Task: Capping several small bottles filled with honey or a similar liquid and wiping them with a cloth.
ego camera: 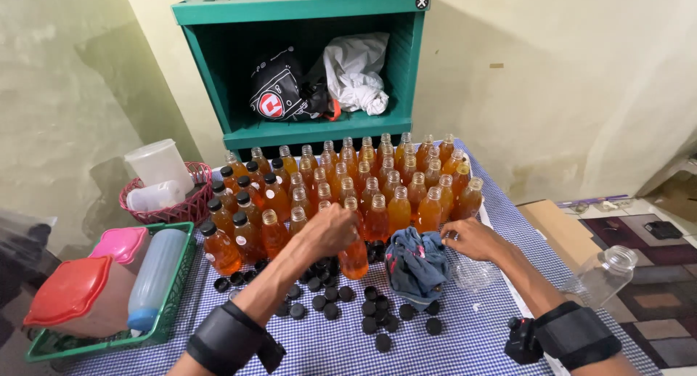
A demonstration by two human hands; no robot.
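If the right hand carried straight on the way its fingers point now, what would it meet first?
The right hand points left across the checked cloth, so it would likely meet the crumpled blue cloth first, which its fingertips already seem to touch. Beyond that stands the orange bottle gripped by the left hand; depth is uncertain.

Just one view here, a head-worn cam looking down and forward over a blue checkered tablecloth point(450, 340). It sits pretty close, both forearms filling the bottom edge. It faces a green shelf point(298, 13) against the wall, probably tilted a bit leftward.
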